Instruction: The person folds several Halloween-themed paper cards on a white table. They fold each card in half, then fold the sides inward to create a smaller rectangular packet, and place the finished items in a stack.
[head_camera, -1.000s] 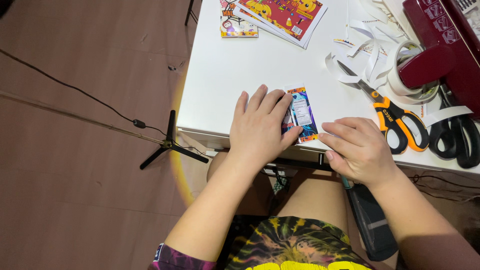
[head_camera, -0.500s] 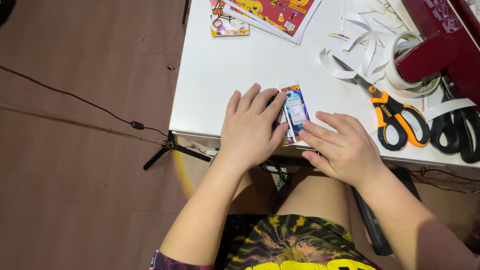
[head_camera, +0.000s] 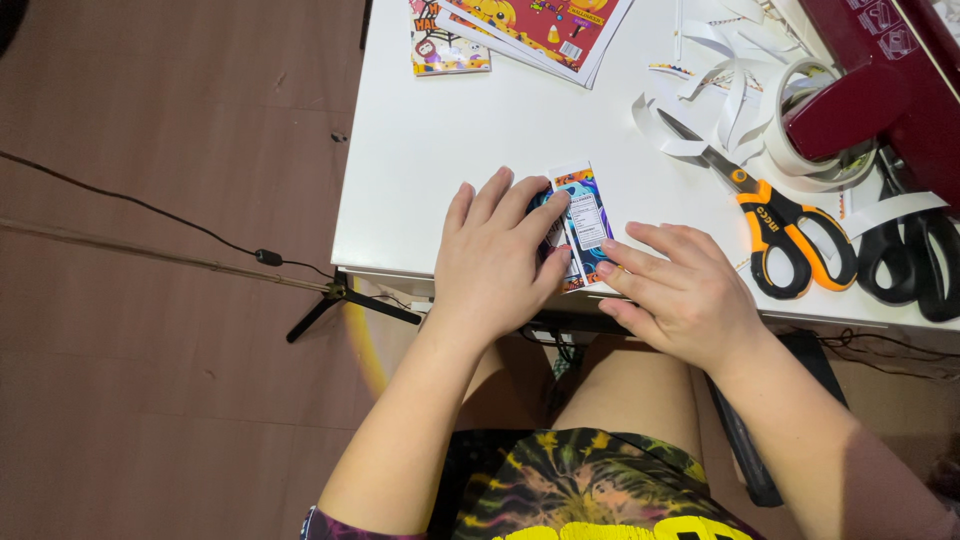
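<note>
Two hands — your left hand (head_camera: 495, 255) and right hand (head_camera: 680, 290) — press flat, open-fingered, on one small colourful printed paper wrapper (head_camera: 582, 218); two scissors — orange-handled scissors (head_camera: 780, 225), black-handled scissors (head_camera: 915, 265) — lie nearby.

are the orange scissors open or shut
Shut: the orange scissors lie flat on the table, blades together in one line, handles side by side.

Two hands, the left hand (head_camera: 497, 260) and the right hand (head_camera: 682, 292), rest on one white table (head_camera: 450, 170) that carries one small printed wrapper (head_camera: 583, 215) near, two pairs of scissors, orange (head_camera: 775, 225) and black (head_camera: 915, 255), right, and one tape dispenser (head_camera: 880, 85) far right.
</note>
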